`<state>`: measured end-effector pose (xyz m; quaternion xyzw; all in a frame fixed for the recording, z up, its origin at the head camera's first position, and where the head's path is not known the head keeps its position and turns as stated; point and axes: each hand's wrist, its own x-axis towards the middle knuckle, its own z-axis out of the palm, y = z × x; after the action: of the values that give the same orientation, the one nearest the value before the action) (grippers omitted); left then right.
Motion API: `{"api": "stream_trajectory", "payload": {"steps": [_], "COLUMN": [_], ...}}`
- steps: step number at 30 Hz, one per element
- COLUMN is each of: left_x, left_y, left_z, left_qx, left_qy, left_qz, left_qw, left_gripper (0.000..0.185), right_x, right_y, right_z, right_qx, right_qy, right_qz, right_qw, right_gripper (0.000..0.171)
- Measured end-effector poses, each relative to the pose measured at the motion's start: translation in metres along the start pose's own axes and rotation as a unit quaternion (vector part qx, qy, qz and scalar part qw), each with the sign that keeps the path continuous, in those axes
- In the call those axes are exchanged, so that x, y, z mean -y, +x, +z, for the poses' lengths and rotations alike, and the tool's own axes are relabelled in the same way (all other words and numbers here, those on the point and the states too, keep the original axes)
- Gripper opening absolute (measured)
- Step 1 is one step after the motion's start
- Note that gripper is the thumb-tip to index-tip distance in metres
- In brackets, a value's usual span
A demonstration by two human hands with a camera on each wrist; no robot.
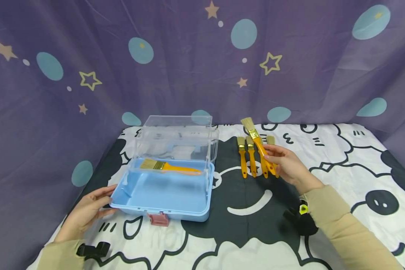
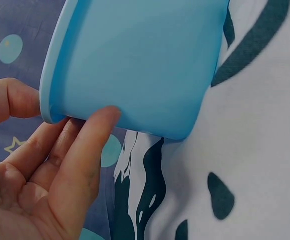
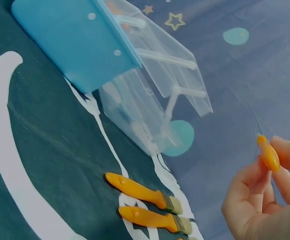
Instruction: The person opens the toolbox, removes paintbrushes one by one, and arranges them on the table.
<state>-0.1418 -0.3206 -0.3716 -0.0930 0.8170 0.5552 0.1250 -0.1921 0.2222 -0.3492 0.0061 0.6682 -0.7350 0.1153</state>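
Note:
A light-blue box point(image 1: 168, 195) stands with its clear lid point(image 1: 175, 131) raised at the back. My left hand point(image 1: 86, 212) grips its near left corner, thumb and fingers at the rim point(image 2: 47, 95). Inside, along the back wall, lies a paintbrush point(image 1: 180, 168) with bristles to the left. To the right of the box, my right hand point(image 1: 287, 165) pinches another paintbrush point(image 1: 255, 138) by its yellow handle point(image 3: 269, 156), bristles pointing up and away. Several similar brushes point(image 1: 242, 159) lie side by side beneath and beside it, some partly covered by the held brush and hand.
A pink latch point(image 1: 159, 219) hangs at the box's front. The cloth point(image 1: 219, 225) under everything has a black-and-white cartoon print. Behind it hangs a purple curtain point(image 1: 182, 90) with stars and blue ovals. A black wrist device point(image 1: 94, 249) sits by the left sleeve.

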Motion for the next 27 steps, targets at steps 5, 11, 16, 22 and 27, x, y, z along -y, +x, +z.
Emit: {"api": "stream_trajectory", "payload": {"steps": [5,11,16,22,27], "left_x": [0.000,-0.002,-0.001,-0.001,-0.002], "left_y": [-0.001,-0.002,-0.001,-0.001,-0.001], "left_z": [0.001,0.002,0.002,0.001,0.001], "left_qx": [-0.002,-0.007,-0.007,-0.002,0.004], "left_qy": [0.003,0.009,0.009,0.012,0.014], "left_qz": [-0.004,-0.014,-0.007,0.004,0.006], "left_qw": [1.0000,0.9998,0.9999,0.9999,0.9999], "left_gripper": [0.064,0.064,0.063,0.061,0.061], "right_x": [0.003,0.007,0.010,0.011,0.011], "right_y": [-0.002,-0.004,-0.004,-0.003,-0.002], "right_z": [-0.012,-0.024,-0.034,-0.042,-0.050], "right_qx": [0.001,-0.007,-0.009,-0.027,-0.025], "right_qy": [0.065,0.106,0.136,0.172,0.213], "right_qz": [0.011,0.022,0.022,0.025,0.023], "right_qw": [0.998,0.994,0.990,0.984,0.976], "right_gripper": [0.026,0.024,0.024,0.023,0.024]}}
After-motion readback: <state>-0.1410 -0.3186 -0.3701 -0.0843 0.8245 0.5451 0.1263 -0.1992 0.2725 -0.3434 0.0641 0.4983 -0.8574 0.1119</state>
